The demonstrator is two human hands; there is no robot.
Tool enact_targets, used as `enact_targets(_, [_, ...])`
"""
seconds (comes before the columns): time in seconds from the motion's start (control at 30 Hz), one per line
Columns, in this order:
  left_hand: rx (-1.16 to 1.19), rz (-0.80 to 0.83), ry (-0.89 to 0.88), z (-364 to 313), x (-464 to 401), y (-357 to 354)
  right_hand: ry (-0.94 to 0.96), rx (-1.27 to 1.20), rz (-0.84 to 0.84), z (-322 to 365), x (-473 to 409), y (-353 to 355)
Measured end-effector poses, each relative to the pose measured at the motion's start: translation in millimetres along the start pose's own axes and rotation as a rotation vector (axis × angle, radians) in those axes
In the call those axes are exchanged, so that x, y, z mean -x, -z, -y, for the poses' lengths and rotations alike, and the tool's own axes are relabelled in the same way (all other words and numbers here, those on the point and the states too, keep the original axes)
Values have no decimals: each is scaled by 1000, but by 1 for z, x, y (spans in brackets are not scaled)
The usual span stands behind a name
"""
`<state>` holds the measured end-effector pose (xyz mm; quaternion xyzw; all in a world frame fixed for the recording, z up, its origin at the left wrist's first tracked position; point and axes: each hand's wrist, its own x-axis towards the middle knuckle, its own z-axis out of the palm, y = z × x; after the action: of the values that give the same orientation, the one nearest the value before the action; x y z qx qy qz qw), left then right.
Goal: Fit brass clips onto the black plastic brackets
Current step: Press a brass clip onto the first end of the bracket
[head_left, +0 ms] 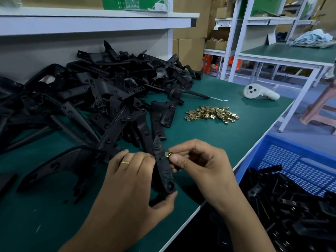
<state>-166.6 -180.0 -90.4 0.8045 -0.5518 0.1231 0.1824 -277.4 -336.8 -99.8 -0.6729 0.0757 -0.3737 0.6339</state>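
No legible text, label, brand or number is found anywhere in view. Small dark markings are seen on the white handheld controller [260, 93] lying on the bench [227, 142], too small to be read. The cardboard boxes [189, 50] behind are seen unprinted.

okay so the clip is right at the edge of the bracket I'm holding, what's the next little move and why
Probably push the brass clip leftward, fully onto the bracket edge. The right hand pinches the clip against the bracket's right side, seemingly only partly on, while the left hand grips the bracket firmly enough to brace against the push.
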Motion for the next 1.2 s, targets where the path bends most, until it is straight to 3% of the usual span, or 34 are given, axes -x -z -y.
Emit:
enact_targets(0.17, [25, 2, -36, 1, 1, -3, -29, -21, 47, 3, 2, 5])
enact_targets(0.43, [170, -14, -198, 8, 4, -10, -201, -299, 192, 7, 3, 18])
enact_targets(0.87, [229, 14, -250, -1, 7, -7, -467, -273, 354, 15, -2, 26])
enact_targets(0.97, [190, 0, -198, 3, 5, -8, -354, -107, 215, 7, -7, 22])
enact_targets(1.13, [277, 60, -31, 4, 2, -5, -136, 581, -458, -12, -35, 51])
enact_targets(1.2, [296, 95, 2, 6, 3, -4, -193, 842, -541, -21, -50, 68])
